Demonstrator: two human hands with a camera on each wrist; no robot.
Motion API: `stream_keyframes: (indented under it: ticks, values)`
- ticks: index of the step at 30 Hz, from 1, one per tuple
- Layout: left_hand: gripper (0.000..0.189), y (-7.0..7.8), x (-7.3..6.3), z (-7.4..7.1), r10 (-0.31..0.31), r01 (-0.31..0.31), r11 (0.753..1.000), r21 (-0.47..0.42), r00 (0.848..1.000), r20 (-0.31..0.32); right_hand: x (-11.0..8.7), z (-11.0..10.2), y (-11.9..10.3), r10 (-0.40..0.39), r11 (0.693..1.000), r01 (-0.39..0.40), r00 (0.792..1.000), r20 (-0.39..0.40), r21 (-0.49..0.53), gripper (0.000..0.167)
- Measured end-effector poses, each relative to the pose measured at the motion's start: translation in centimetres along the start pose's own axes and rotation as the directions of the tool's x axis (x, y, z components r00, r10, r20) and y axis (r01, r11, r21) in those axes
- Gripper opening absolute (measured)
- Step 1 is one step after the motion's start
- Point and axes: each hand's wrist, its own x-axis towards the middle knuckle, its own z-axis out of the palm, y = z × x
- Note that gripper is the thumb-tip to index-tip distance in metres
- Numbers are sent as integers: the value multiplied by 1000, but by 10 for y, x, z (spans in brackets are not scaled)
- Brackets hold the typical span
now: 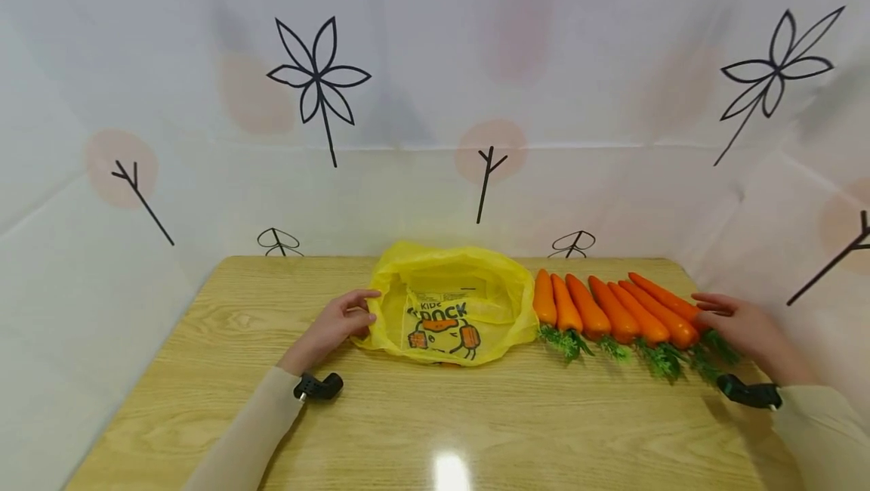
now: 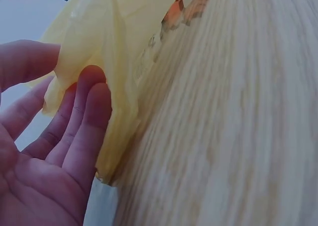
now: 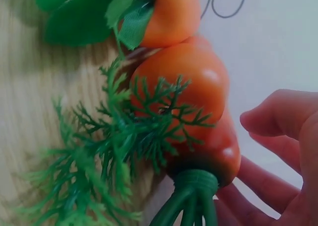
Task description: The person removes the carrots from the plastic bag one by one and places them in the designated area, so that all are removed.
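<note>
A yellow plastic bag [image 1: 503, 279] with a printed cartoon duck lies on the table, its mouth spread wide toward me. At its left edge is my left hand [image 1: 340, 321], fingers touching the bag [image 2: 124, 52] and the thumb apart from them in the left wrist view. Several orange carrots [image 1: 615, 310] with green leafy tops lie side by side to the right of the bag. My right hand [image 1: 741, 328] is at the right end of the row, fingers loosely spread beside the outermost carrot [image 3: 226, 151]; the fingertips of some fingers are hidden behind it.
The light wood table [image 1: 421, 423] has its far edge against a pale cloth backdrop [image 1: 421, 196] with drawn flowers. Cloth also rises at both sides. Black wrist cameras [image 1: 319, 385] are strapped to both wrists.
</note>
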Motion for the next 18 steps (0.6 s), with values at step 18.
stream_keyframes:
  ticks: [18]
  values:
    - [40,13,-6,2,35,-18,987,162,994,-104,-13,3,-36,-77,989,94,986,-149,112,59]
